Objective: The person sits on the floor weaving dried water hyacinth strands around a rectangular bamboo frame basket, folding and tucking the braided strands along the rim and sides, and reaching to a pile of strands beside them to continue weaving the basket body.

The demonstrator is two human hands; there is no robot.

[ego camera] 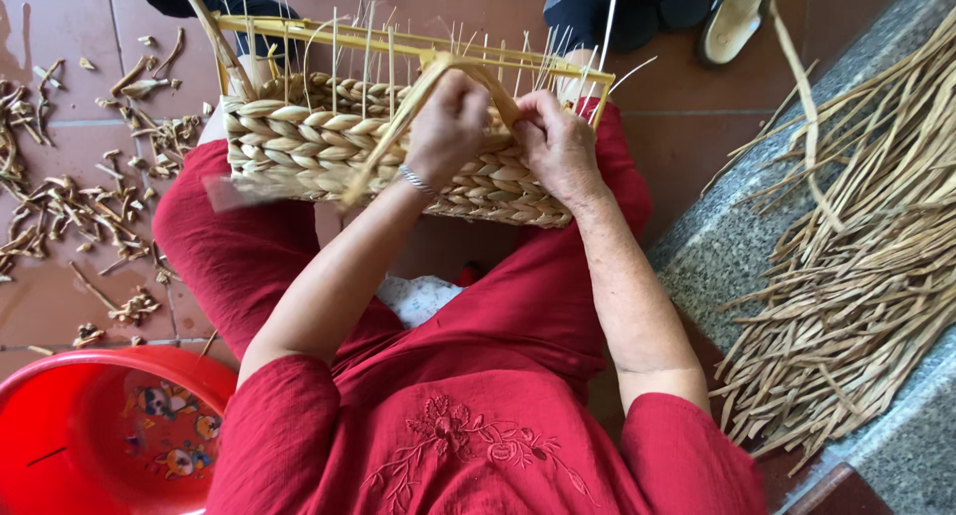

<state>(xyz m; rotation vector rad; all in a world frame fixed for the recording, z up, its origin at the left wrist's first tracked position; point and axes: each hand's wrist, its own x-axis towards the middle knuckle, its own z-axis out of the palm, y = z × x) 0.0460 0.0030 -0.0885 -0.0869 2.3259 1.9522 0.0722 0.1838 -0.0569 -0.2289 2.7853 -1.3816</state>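
Head view: half-woven basket [398, 151] rests on the person's lap, tan braided rows built up on a thin yellow frame, bare upright stakes sticking out at the far rim. Left hand [448, 127] is clamped on a flat tan strand [393, 127] that runs down-left across the weave. Right hand [558, 141] pinches the same strand's far end at the rim. Red basin [60, 415] near left, nothing loose inside. Pile of dried strands [866, 266] on the stone ledge, right. Trimmed scraps [80, 206] on the floor, left.
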